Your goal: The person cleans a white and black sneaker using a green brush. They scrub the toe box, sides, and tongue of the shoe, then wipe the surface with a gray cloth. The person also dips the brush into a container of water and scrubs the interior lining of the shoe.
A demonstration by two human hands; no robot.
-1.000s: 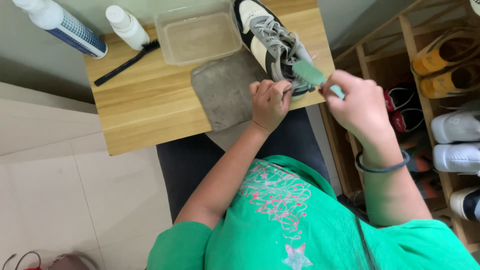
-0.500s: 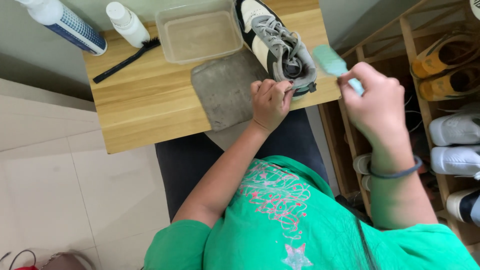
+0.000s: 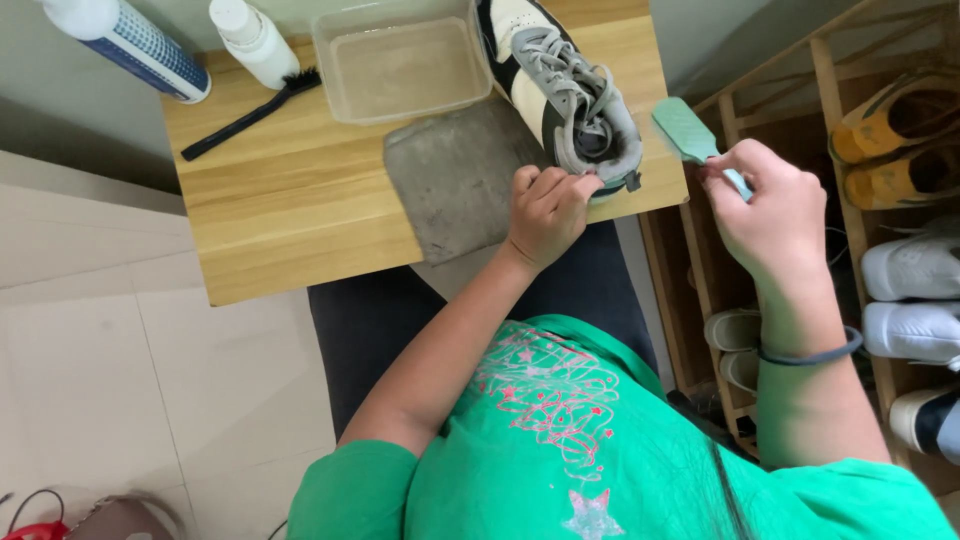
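Left hand: the left hand [image 3: 545, 210] sits at centre frame, fingers curled shut, pinching the heel edge of the sneaker [image 3: 560, 85].
Right hand: the right hand [image 3: 765, 205] is at right of centre, off the table edge, closed in a fist round the handle of the green brush [image 3: 685, 130]; a dark band circles its wrist.
Green brush: its flat oval head points to the upper left, held in the air just beside the sneaker's heel, not touching it as far as can be seen.
Sneaker: a black, white and grey laced shoe lying on the table in the upper middle of the frame, toe toward the top edge, heel toward the person, opening facing up.
Cloth: a grey cloth [image 3: 455, 175] lies flat on the table, just left of the sneaker and under the left hand's knuckles, its near corner hanging over the table edge.
Table: a small wooden table [image 3: 280, 210] fills the upper left and middle.
Tub: a clear plastic tub [image 3: 400, 60] stands at top centre, touching the sneaker's side.
Black brush: a thin black brush [image 3: 250, 112] lies slanted left of the tub.
Bottles: a white bottle [image 3: 250, 40] and a blue-and-white bottle [image 3: 130, 40] stand at upper left.
Shoe rack: a wooden rack [image 3: 880, 200] with shoes fills the right edge.
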